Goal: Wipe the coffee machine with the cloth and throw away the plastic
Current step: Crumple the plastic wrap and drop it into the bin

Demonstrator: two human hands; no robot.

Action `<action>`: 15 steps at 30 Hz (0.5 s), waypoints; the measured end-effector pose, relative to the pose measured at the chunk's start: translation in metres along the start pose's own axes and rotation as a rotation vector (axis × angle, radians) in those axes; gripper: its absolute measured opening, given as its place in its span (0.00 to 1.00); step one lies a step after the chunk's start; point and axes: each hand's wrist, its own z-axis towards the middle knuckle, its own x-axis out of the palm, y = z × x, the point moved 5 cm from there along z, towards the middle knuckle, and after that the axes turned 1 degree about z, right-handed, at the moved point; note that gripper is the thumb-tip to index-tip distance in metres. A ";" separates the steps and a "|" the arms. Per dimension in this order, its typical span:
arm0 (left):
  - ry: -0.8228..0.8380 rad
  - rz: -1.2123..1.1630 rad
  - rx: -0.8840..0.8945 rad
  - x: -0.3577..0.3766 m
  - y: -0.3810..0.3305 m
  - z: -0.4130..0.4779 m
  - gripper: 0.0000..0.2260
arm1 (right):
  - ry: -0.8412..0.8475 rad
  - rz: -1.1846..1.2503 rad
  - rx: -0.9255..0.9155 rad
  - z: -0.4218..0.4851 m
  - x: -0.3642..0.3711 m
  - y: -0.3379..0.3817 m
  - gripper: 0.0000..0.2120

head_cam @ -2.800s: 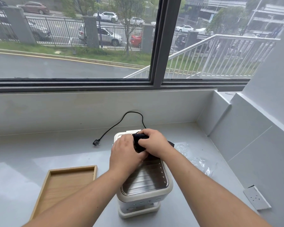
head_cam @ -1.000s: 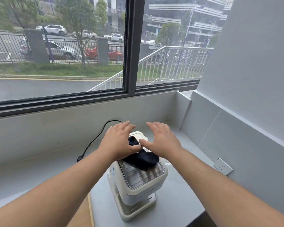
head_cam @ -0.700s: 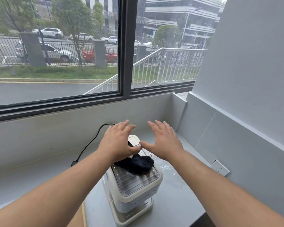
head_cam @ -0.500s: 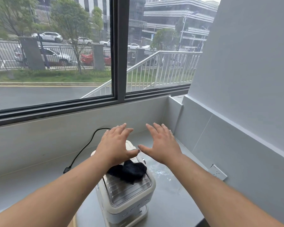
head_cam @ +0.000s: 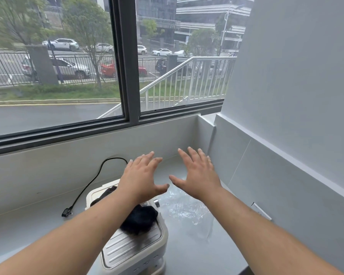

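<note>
A cream coffee machine [head_cam: 135, 249] with a ribbed metal top stands on the grey counter [head_cam: 28, 225] below my arms. A black cloth [head_cam: 140, 218] lies crumpled on its top, partly under my left forearm. Clear crumpled plastic [head_cam: 184, 207] lies on the counter just right of the machine. My left hand [head_cam: 142, 180] hovers above the machine's back edge, fingers spread, holding nothing. My right hand [head_cam: 197, 175] hangs above the plastic, fingers apart and empty.
The machine's black power cord [head_cam: 91, 181] runs left along the counter to a loose plug [head_cam: 67, 212]. A grey wall with a white socket [head_cam: 261, 211] closes the right side. A backsplash and window bound the far edge.
Both hands let go of the cloth, leaving it on the machine's top, and now hover open and farther right, above the plastic. My view has turned right.
</note>
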 end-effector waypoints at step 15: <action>0.072 0.032 0.039 0.049 -0.046 0.039 0.43 | 0.057 0.027 0.072 -0.001 0.030 -0.080 0.45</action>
